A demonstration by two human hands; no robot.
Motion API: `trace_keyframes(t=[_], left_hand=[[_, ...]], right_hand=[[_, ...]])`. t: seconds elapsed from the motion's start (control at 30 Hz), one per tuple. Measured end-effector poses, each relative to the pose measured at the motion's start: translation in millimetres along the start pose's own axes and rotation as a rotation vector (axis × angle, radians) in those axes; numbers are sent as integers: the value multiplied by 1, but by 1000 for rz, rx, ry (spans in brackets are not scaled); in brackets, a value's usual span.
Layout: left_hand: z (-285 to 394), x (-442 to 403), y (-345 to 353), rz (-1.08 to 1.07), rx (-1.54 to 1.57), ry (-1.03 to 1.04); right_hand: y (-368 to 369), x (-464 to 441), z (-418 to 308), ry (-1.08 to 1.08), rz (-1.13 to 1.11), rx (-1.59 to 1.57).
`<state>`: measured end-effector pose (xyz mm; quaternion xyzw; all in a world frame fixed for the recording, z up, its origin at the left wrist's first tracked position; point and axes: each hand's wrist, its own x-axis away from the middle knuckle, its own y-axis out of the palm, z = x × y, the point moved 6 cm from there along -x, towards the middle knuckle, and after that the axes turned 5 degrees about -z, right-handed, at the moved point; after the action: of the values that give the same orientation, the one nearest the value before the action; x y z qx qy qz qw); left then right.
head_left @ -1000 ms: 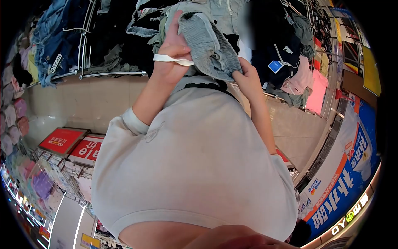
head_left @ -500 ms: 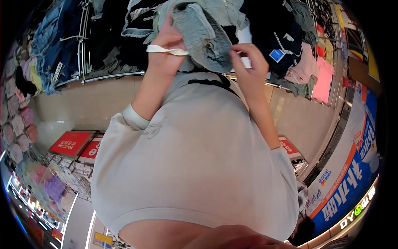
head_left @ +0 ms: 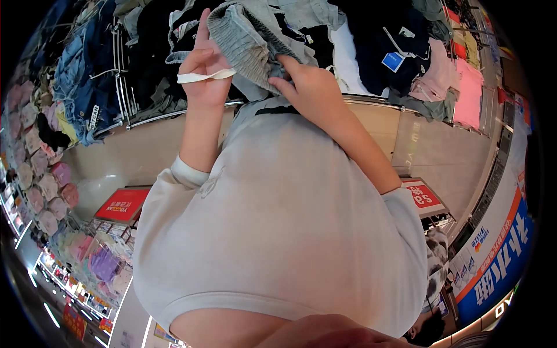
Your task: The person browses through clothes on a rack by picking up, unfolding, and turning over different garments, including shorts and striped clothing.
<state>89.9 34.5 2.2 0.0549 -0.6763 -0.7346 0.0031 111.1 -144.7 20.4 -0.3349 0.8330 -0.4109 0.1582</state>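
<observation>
Grey pants [head_left: 249, 52] with a ribbed elastic waistband are held up at the top centre, their waist opening tilted towards me. My left hand [head_left: 206, 72] is at the waistband's left edge, index finger pointing up and thumb bent over the palm; its other fingers are partly hidden behind the cloth. Across that palm runs a white band [head_left: 203, 76]. My right hand [head_left: 313, 87] grips the near right part of the waistband, with thumb and fingers at the opening. Beneath and behind lie more garments, among them a light grey one [head_left: 310, 14].
A metal rail [head_left: 168, 117] edges the clothes display in front of me. Dark blue clothes with a blue tag [head_left: 393, 61] and pink clothes [head_left: 469, 93] lie to the right. Jeans [head_left: 78, 75] are at left. Red signs [head_left: 122, 203] stand on racks beside me.
Both hands and the pants have shifted left. My right hand has moved from the waistband's right end inward to its opening, and the waistband is turned more towards me.
</observation>
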Motion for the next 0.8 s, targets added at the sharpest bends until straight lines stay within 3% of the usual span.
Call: trace_keyframes(t=[0.13,0.23,0.3,0.4,0.47,0.8], left_hand=[[2,3,-6,4,28,1],[-4,5,2,-19,18,5],[-8,6,7,-34,-8,32],[-18,9,19,-17,-78,62],[-23,12,24,203,-295,170],[-36,19,41,135,-235,173]], right_hand=[[-1,2,4,-17,40,-52],[-15,-1,-2,-41,176,-295],[-29,-1,-8,-133,373,-371],[-40,-9,-25,-297,459,-408],[-38,-16,-33,-299,453,-404],[-24,-10,-30,-188,439,-433]])
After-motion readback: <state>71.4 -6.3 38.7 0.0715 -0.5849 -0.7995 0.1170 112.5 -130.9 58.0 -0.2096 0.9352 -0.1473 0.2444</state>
